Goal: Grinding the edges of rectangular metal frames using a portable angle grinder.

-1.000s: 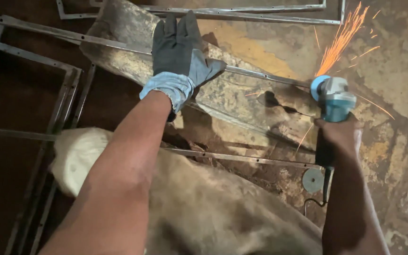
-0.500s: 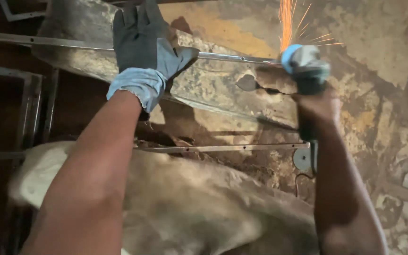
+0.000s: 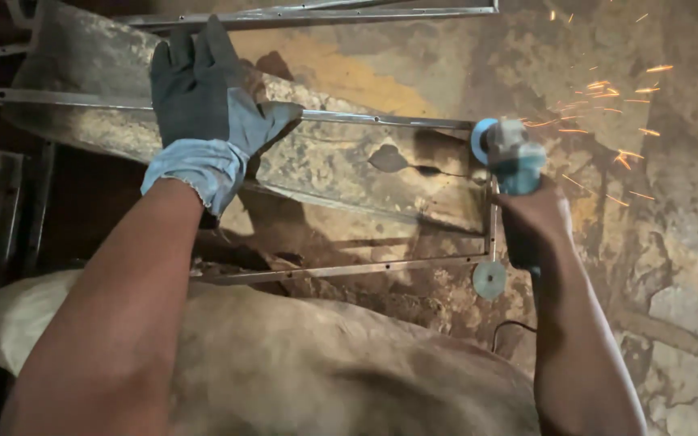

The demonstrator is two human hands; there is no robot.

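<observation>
My left arm is the biggest thing I see – it goes up from the bottom of the picture, long and straight. At its end my left hand (image 3: 203,113) wears a glove, dark at the fingers and pale blue at the cuff. The hand lies flat, palm down. My fingers (image 3: 183,60) point up and away from me and stay close together, and my thumb sticks out to the right. They are not wrapped around anything; they just press down.

Under my palm runs the thin metal frame (image 3: 381,119). Its top bar goes out from under my glove, past my thumb, and off to the right. Below the frame lies a big pale slab (image 3: 325,161), dusty and cracked, and the heel of my hand rests over its edge.

My right arm comes up on the right side, bent a bit at the wrist. My right hand (image 3: 531,218) is bare and is closed tight around the dark handle of a grinder (image 3: 510,153). The blue-green head of the grinder sits just above my knuckles, and its round disc touches the frame's right corner. Orange sparks (image 3: 607,89) fly up and to the right, away from my fingers.

Just below my right hand, beside the frame's lower corner, a small loose grinding disc (image 3: 489,279) lies on the ground – it touches neither hand.
</observation>
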